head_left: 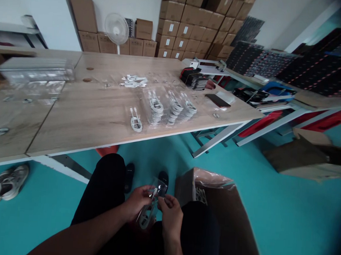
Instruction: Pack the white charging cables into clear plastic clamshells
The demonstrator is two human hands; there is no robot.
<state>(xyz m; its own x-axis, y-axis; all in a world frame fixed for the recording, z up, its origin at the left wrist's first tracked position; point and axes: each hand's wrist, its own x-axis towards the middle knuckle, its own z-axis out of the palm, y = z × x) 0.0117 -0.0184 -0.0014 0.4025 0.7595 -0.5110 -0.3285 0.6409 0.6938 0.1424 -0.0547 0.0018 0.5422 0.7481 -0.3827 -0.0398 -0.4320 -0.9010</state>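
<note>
Above my lap, my left hand (139, 202) grips a clear plastic package (162, 186) with its fingers closed. A coiled white cable (144, 220) lies in the lower part of that package. My right hand (171, 215) has its thumb and fingers pinched at the package's right side, beside the cable's end; the exact contact is blurred. On the table (84, 127), one packed cable (136, 122) lies near the front edge. Stacks of similar packed cables (157, 107) stand to its right, and a pile of white cable pieces (134, 81) lies behind them.
An open cardboard box (184, 185) stands on the floor by my right knee, with white cables inside. Clear plastic trays (38, 69) are stacked at the table's left. Dark bundled packs (193, 78) and a dark flat case (217, 100) lie at its right. A fan (116, 27) stands behind.
</note>
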